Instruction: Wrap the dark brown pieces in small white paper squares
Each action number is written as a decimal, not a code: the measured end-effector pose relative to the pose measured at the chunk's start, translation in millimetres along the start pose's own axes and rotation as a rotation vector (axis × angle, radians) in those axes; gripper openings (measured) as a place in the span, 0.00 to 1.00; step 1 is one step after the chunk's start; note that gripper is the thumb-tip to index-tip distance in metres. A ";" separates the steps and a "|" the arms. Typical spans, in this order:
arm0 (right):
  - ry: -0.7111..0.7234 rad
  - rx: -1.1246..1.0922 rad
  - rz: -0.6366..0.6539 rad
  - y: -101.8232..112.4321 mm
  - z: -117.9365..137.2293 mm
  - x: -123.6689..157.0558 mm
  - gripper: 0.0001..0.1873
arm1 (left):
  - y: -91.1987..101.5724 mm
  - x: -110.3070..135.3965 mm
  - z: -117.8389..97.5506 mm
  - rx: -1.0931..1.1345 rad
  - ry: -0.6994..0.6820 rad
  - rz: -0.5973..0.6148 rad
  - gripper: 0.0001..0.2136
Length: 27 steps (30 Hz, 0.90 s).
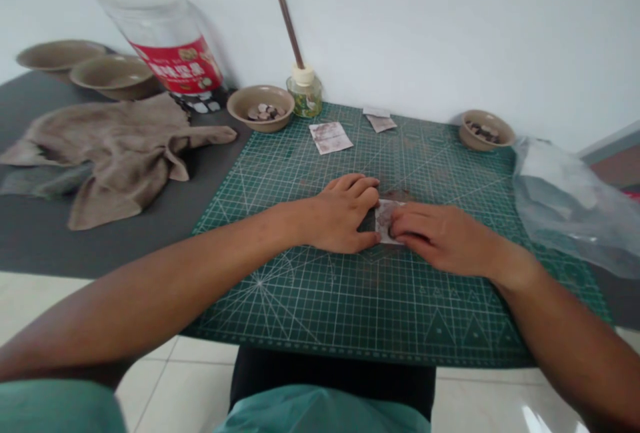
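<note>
A small whitish sheet with grey-brown smudges [384, 214], perhaps sandpaper, lies on the green cutting mat [310, 306]. My left hand [345, 214] rests at its left edge, thumb at the near corner and fingers at the far one, spread apart. On the sheet's right part, the fingers of my right hand [435, 233] are drawn together and pressed down. Whatever they hold, if anything, is hidden beneath them. Brownish dust marks the mat just beyond the sheet.
Two smudged sheets [331, 138] [380, 119] lie farther back. Bowls with small pieces stand behind left [261, 107] and right [486, 130]. A reed diffuser [305, 91], large jar [175, 53], brown cloth [125, 146], stacked-looking bowls [115, 76] and plastic bag [570, 199] surround the mat.
</note>
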State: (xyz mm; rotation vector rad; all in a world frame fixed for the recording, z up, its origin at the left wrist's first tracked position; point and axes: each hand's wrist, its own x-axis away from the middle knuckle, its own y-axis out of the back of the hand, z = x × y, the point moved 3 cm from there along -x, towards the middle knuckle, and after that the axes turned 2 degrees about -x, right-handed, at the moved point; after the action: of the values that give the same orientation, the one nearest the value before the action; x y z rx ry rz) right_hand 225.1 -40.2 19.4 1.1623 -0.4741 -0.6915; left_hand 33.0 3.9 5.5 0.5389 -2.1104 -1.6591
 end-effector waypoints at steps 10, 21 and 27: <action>-0.044 0.046 0.015 3.6 -2.3 3.1 0.08 | -1.4 0.6 0.5 0.000 -0.004 0.006 0.25; -0.053 -0.019 0.028 5.2 -3.3 0.6 0.06 | -1.9 -0.1 1.1 0.015 0.013 0.015 0.27; -0.111 0.057 -0.088 2.5 -1.1 -6.1 0.09 | -3.5 0.3 3.0 0.007 0.009 -0.027 0.25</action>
State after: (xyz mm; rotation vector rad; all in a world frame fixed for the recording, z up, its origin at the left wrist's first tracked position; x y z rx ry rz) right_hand 222.2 -34.6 21.4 1.2077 -0.5415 -0.8263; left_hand 31.4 5.4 1.5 0.5783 -2.1124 -1.6621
